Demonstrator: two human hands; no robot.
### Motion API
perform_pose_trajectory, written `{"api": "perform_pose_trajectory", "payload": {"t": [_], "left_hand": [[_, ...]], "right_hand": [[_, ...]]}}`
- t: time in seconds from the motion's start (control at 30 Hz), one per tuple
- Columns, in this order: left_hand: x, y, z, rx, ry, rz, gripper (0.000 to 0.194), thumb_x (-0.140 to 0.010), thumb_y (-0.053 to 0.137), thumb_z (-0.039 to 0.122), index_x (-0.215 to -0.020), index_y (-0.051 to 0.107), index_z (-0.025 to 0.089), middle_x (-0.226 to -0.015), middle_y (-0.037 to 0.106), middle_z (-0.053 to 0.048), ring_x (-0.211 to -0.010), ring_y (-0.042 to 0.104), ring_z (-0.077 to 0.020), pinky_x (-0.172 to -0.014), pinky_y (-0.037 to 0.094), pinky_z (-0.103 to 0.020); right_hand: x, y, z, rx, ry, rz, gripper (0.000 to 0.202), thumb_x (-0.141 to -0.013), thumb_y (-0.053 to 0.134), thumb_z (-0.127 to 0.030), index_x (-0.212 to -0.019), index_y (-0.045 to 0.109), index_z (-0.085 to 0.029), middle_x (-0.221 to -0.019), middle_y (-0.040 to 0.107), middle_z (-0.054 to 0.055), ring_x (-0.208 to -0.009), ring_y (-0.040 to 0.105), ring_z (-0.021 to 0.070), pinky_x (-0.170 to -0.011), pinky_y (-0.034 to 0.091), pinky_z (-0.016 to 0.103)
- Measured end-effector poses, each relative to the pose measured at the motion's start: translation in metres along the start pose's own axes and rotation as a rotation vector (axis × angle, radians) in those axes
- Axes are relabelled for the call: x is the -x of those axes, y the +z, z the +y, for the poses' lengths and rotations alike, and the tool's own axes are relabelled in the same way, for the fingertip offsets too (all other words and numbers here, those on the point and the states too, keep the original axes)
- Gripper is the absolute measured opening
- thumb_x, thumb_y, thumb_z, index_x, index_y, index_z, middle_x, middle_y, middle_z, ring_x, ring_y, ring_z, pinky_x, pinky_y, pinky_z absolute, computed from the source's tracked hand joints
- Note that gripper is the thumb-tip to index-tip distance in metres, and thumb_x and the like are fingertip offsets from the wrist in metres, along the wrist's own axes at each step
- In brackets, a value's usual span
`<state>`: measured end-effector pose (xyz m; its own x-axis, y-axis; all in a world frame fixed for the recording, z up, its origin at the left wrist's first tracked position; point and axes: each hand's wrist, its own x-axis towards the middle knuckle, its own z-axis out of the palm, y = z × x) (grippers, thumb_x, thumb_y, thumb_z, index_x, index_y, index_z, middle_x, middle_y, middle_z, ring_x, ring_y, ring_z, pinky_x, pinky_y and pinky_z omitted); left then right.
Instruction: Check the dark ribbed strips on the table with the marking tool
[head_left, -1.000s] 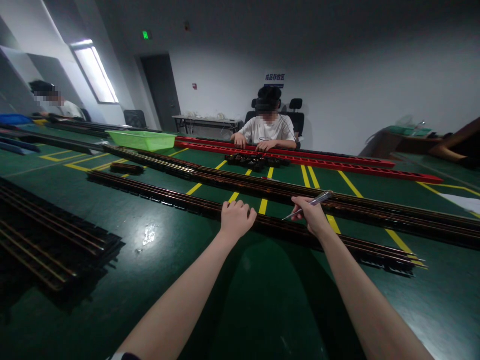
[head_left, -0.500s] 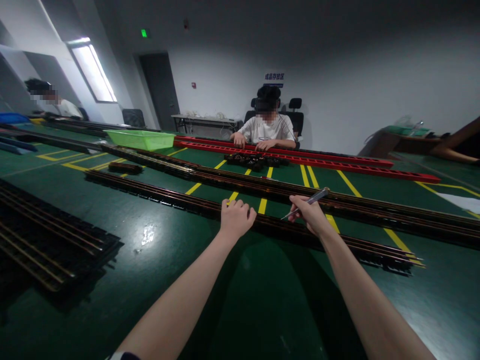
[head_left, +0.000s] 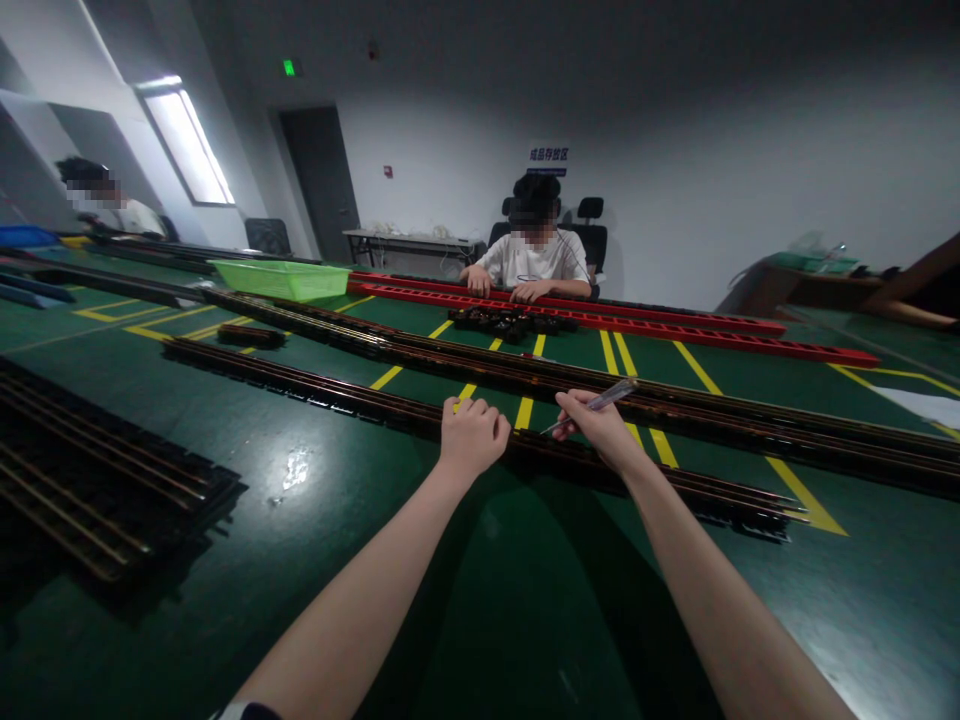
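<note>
Slim tool [head_left: 609, 394], tilted, tip at long dark strip [head_left: 337, 394]

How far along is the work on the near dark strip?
Under way, by the look of it. Done: the near dark strip lies lengthwise on the table. In hand: left hand on the strip, right hand holding a slim tool, tip at it. Left: probably the tool work there; how much, I can't tell.

One slim tool [head_left: 611, 393], one green basket [head_left: 289, 283] and two red rails [head_left: 720, 339] (long ones).
</note>
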<state>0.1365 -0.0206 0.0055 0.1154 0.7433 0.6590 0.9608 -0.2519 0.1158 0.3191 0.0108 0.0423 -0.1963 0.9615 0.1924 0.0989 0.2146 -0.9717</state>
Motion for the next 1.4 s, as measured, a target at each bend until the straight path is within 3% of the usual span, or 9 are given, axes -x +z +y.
{"api": "perform_pose_trajectory", "payload": {"t": [0.2,0.43,0.77,1.13,1.4], "left_hand": [[0.0,0.002,0.001,-0.032,0.007,-0.002,0.034,-0.087,0.042,0.029,-0.072,0.07,0.016,-0.077,0.069,-0.008,-0.077,0.06,-0.0216,-0.084,0.034,-0.042],[0.0,0.004,-0.001,-0.04,0.01,-0.046,0.035,-0.088,0.041,0.03,-0.074,0.069,0.016,-0.079,0.069,-0.008,-0.076,0.06,-0.021,-0.074,0.036,-0.038],[0.0,0.003,-0.001,-0.051,0.016,-0.062,0.037,-0.089,0.039,0.031,-0.074,0.069,0.016,-0.079,0.068,-0.008,-0.073,0.06,-0.0197,-0.07,0.037,-0.036],[0.0,0.003,-0.002,-0.02,0.016,-0.064,0.039,-0.089,0.038,0.031,-0.072,0.069,0.015,-0.079,0.069,-0.008,-0.072,0.06,-0.0191,-0.069,0.038,-0.035],[0.0,0.005,-0.004,-0.008,0.014,-0.06,0.039,-0.089,0.038,0.031,-0.07,0.068,0.015,-0.077,0.068,-0.007,-0.071,0.06,-0.0177,-0.068,0.039,-0.033]], "right_hand": [[-0.003,0.012,0.002,-0.015,0.007,0.003,0.041,-0.064,0.07,-0.052,-0.048,0.051,-0.019,-0.04,0.052,-0.003,-0.041,0.058,0.0112,-0.043,0.048,0.02],[-0.002,0.016,-0.002,-0.026,0.028,-0.003,0.043,-0.06,0.072,-0.052,-0.047,0.049,-0.019,-0.039,0.05,-0.004,-0.042,0.059,0.0118,-0.044,0.049,0.021],[0.001,0.008,-0.002,-0.058,0.014,-0.069,0.041,-0.062,0.072,-0.052,-0.049,0.053,-0.018,-0.041,0.054,-0.002,-0.046,0.06,0.0122,-0.048,0.051,0.022],[0.0,-0.008,-0.001,0.027,0.038,-0.002,0.039,-0.063,0.07,-0.051,-0.048,0.057,-0.016,-0.04,0.054,0.0,-0.038,0.053,0.0092,-0.038,0.038,0.018],[0.001,-0.011,0.001,0.014,0.023,0.051,0.038,-0.062,0.069,-0.048,-0.045,0.056,-0.017,-0.037,0.049,-0.002,-0.035,0.049,0.0084,-0.039,0.039,0.02]]}}
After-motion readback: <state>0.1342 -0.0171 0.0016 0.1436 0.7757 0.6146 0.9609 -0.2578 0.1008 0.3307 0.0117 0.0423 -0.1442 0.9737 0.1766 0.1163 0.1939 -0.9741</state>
